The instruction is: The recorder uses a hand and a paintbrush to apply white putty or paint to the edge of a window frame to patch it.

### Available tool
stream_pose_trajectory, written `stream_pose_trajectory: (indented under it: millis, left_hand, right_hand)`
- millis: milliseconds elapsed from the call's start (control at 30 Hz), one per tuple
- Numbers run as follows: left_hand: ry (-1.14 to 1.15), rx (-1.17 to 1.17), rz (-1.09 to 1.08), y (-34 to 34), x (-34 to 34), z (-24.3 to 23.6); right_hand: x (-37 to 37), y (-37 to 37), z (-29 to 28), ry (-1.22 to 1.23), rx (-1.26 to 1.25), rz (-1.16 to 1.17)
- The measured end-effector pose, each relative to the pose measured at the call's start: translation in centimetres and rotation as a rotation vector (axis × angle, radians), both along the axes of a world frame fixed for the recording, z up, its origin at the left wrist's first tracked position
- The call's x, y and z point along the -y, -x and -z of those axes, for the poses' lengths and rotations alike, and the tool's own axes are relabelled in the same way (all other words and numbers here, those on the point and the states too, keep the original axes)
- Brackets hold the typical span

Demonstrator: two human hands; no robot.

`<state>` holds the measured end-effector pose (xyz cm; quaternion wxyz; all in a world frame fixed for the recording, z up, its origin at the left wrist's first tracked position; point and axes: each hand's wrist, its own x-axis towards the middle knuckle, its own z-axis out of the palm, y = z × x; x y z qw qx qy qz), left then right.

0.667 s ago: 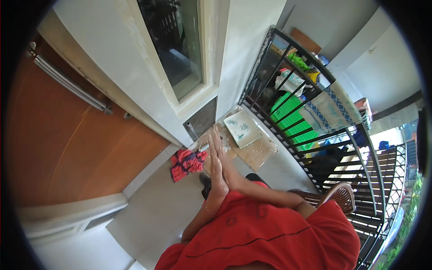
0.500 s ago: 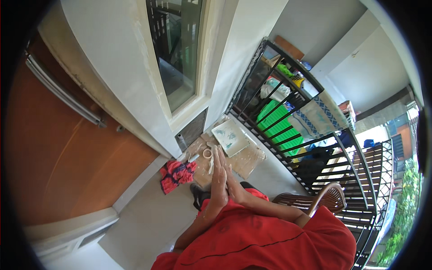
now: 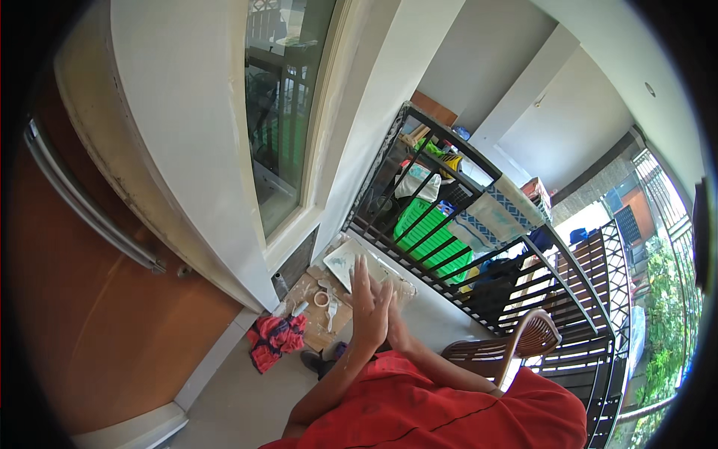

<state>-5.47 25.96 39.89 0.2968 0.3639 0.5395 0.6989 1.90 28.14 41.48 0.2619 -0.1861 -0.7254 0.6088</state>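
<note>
My left hand (image 3: 368,318) and my right hand (image 3: 396,325) are held up in front of my chest, palms against each other. Whitish specks mark the left hand and forearm. The fingers are stretched out and nothing shows between the palms, though the right hand is partly hidden behind the left. Beyond them on the floor, a white paint-stained tray (image 3: 339,261) rests on a spattered brown sheet (image 3: 295,327). A ring-shaped roll (image 3: 321,299) and a white-handled tool (image 3: 330,319) lie beside it. Next to the sheet is a crumpled red and dark cloth (image 3: 275,340).
A brown door (image 3: 127,329) with a long metal handle stands at left, then a wall with a window (image 3: 280,142). A black railing (image 3: 449,280) runs along the right, with a green crate (image 3: 430,243) behind it. A brown wicker chair (image 3: 527,337) sits close at my right.
My palms were lined up flat together; now they are turned slightly against each other, fingers more spread. My view has shifted, and the railing and floor items appear further left and lower.
</note>
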Motion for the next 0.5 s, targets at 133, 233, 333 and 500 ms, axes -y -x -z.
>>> stream_pose_trajectory:
  millis: [133,233,333,500]
  left_hand:
    - [0.039,-0.258,-0.051,3.2,-4.5,-3.5]
    - [-0.102,-0.289,-0.140,6.2,-8.4,-4.5]
    - [-0.163,-0.300,-0.104,8.6,-12.5,-6.1]
    - [-0.105,-0.643,-0.172,11.6,-18.7,-7.8]
  right_hand:
    - [-4.9,-4.1,4.9,0.499,0.046,0.156]
    - [-6.9,-7.3,7.3,0.749,0.229,0.241]
    - [-8.9,-11.3,12.7,0.850,0.311,0.392]
    - [-12.4,-18.0,23.1,0.994,0.486,0.542]
